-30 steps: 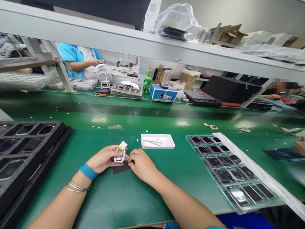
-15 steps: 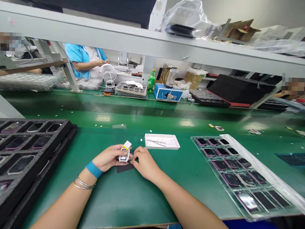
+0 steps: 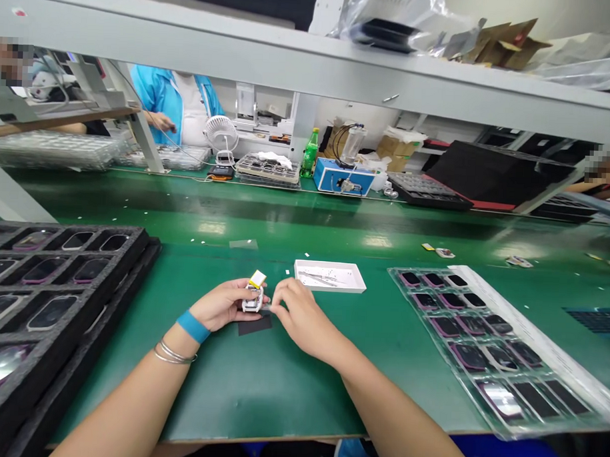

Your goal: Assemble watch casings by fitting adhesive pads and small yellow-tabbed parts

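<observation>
My left hand is closed around a small white device housing with a yellow-edged tab sticking up from it. My right hand meets it from the right, thumb and forefinger pinched at the housing's lower right side on something too small to name. Both hands hover just over a small dark rectangular pad lying on the green bench. A blue band and thin bangles circle my left wrist.
A black foam tray of screen parts lies at the left. A clear blister tray of dark parts lies at the right. A shallow white tray with tweezers sits just beyond my hands. A person in blue works across the conveyor.
The view has shifted slightly, so my hands sit a little higher and to the right. My right fingers have lifted off the pad to the housing's side. A hand at the right edge has gone.
</observation>
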A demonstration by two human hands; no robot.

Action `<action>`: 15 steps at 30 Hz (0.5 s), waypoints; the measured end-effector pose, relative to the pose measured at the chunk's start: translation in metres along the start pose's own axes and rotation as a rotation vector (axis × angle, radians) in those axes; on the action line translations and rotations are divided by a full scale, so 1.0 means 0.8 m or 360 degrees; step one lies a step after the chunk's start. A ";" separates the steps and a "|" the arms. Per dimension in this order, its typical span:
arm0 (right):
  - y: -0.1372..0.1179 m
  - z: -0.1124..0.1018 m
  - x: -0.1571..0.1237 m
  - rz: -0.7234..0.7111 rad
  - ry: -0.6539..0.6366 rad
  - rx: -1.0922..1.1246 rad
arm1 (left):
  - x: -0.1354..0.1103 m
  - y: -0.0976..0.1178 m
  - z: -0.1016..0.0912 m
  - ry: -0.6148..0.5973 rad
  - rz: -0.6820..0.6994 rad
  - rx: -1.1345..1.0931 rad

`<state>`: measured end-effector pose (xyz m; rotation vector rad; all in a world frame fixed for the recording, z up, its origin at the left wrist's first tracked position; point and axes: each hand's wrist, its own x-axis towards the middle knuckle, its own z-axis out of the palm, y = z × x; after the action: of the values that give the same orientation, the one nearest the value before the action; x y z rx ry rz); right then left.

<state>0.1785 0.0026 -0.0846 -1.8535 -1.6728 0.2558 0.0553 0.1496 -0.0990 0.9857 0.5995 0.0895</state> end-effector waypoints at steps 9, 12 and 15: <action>0.031 0.021 0.010 0.0267 -0.0028 0.0199 | -0.004 0.000 -0.001 0.0006 -0.0008 -0.0006; 0.034 0.032 0.010 0.0293 -0.0096 0.0145 | -0.003 0.000 -0.001 -0.0007 -0.0007 -0.0010; 0.033 0.035 0.010 0.0279 -0.0098 0.0105 | -0.001 -0.001 0.000 -0.0016 0.0006 -0.0012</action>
<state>0.1869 0.0188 -0.1192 -1.9625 -1.5239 0.4401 0.0544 0.1493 -0.0991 0.9795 0.5877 0.0900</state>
